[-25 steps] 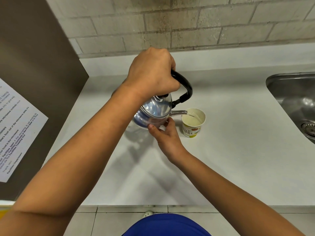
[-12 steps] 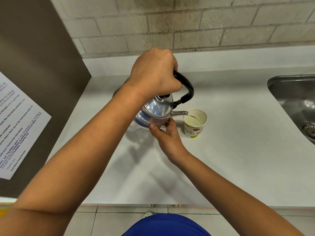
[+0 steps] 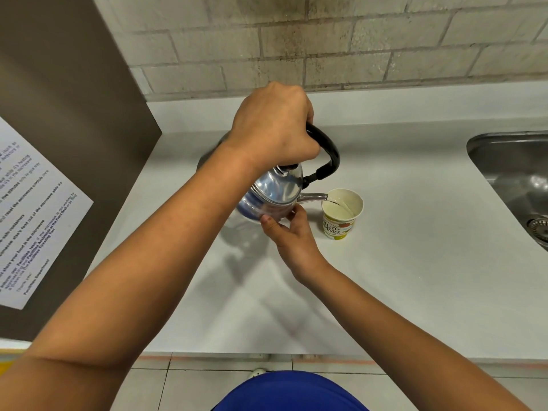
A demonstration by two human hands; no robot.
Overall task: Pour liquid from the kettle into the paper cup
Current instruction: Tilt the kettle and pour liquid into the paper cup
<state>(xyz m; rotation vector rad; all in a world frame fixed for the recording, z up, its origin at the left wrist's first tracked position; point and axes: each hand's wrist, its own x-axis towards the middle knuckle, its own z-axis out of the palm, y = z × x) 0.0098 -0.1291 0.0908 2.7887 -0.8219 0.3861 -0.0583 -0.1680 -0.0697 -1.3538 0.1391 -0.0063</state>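
Nearest the camera, a rounded blue fabric shape sits at the bottom edge, above pale floor tiles that meet the straight front edge of the smooth white matte countertop. Taking the small printed paper cup as landmark: it stands upright on the counter, its round rim open and pale liquid inside. Just left of the cup, the right hand presses curled fingertips against the lower front of the polished, domed steel kettle, steadying it without wrapping around it. The kettle is lifted and tilted toward the cup, its short metal spout at the cup's near-left rim, a thin stream running in. Above and left of the cup, the left hand is clenched in a fist around the arched, glossy black handle. Right of the cup lies a broad bare stretch of counter up to the curved rim of the stainless steel sink. Well left of the cup rises a flat brown panel bearing a white printed notice. Behind the cup, beyond a low white ledge, stands a rough, stained pale brick wall.
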